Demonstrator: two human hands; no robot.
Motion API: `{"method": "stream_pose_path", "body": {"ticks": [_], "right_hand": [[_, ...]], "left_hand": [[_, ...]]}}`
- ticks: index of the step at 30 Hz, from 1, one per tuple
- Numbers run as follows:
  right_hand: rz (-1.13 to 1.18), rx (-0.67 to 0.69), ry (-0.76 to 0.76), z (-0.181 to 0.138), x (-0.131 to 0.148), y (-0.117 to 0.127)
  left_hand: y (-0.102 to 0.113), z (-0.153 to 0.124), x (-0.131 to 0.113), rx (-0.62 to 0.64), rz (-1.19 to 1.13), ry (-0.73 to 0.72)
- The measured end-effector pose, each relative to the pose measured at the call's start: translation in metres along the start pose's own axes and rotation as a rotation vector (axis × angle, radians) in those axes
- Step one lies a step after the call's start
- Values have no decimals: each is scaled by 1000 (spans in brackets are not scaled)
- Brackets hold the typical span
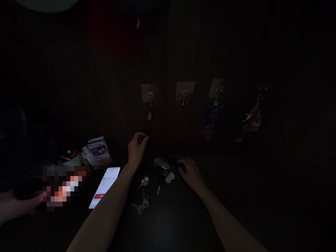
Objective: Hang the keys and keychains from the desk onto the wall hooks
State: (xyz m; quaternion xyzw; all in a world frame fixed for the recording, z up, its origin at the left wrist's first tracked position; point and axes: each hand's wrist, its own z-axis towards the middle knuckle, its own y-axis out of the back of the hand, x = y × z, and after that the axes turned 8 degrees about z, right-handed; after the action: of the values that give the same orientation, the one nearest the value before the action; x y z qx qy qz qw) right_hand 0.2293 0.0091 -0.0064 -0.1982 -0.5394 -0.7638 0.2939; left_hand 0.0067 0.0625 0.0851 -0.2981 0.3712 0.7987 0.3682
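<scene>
My left hand is raised by the dark wall, its thumb and fingertips pinched together; whatever lies between them is lost in the dark. Just above it, a small yellow tag hangs under the left metal hook. On the dark table my right hand has its fingers curled at the right side of a bunch of keys with round discs. What its fingertips grip is too dark to make out. More keys lie to the left of the bunch, with others nearer me.
A lit phone showing a timer lies left of my left forearm. Behind it stands a printed box. Another person's hand is at the far left beside a blurred-out patch. A bare hook and two hooks with dangling items line the wall.
</scene>
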Motion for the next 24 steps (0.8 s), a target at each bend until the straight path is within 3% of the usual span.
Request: {"method": "stream_pose_path", "body": {"ticks": [11,17,24], "right_hand": [[-22,-3,33,1,-5,-4],[-33,9,29,1,-9,-6],[-20,14,23,1,-7,-6]], "left_hand": [[21,-47,37,137,97,52],[31,-64,47,180,116,88],[41,-75,50,320,139,88]]}}
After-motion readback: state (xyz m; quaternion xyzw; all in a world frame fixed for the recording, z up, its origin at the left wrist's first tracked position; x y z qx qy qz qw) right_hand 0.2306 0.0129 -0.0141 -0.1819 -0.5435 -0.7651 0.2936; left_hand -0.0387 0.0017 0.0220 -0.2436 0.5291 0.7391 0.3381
